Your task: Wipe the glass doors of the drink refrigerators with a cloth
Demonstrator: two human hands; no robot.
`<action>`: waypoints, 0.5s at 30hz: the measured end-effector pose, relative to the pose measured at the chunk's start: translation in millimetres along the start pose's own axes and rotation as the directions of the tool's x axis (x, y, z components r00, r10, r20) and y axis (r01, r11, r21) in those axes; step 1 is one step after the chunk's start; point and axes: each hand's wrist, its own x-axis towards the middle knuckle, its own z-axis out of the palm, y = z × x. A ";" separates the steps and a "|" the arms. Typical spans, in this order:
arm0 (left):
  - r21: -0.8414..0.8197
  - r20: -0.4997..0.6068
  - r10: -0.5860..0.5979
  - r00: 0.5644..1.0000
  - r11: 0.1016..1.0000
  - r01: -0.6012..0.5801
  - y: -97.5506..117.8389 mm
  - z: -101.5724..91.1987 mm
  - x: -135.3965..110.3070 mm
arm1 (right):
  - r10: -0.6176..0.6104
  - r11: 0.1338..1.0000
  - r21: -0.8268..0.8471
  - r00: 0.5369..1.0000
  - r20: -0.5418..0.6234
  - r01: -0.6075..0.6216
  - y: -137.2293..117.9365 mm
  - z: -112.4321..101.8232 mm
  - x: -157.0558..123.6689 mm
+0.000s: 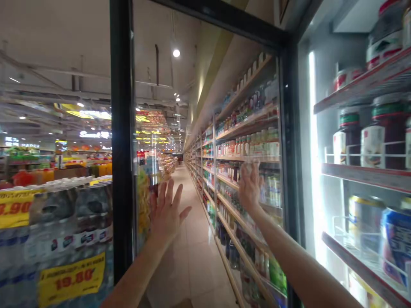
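Two bare forearms [305, 265] are extended nearest the camera toward a tall glass door [199, 128] with a black metal frame [122, 128], which stands swung open. The left hand [167, 211] is pressed flat against the near side of the glass, its fingers spread apart and nothing held. The right hand [250, 186] is placed higher on the same pane, close to the frame's right upright, open and empty, with its fingers slightly bent against the glass. The two hands are kept well apart.

To the right of the door, a lit refrigerated case with red-edged shelves [369, 177] and white wire rails is seen. Dark jars with white labels [382, 137] are stood on its upper shelves, and metal cans with blue labels [396, 244] are placed lower down. To the left of the door, shrink-wrapped packs of clear plastic water bottles [54, 231] are stacked, with yellow price signs [72, 278] fixed on them, one reading 19.80. Through the glass, a beige tiled supermarket aisle [192, 265] is seen, lined along its right side by long shelves of bottled goods [247, 145].
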 end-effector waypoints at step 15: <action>-0.031 -0.009 -0.019 1.000 0.999 0.018 4.8 -2.9 2.8 | -0.385 0.921 0.096 0.921 0.066 0.378 14.4 2.4 -31.2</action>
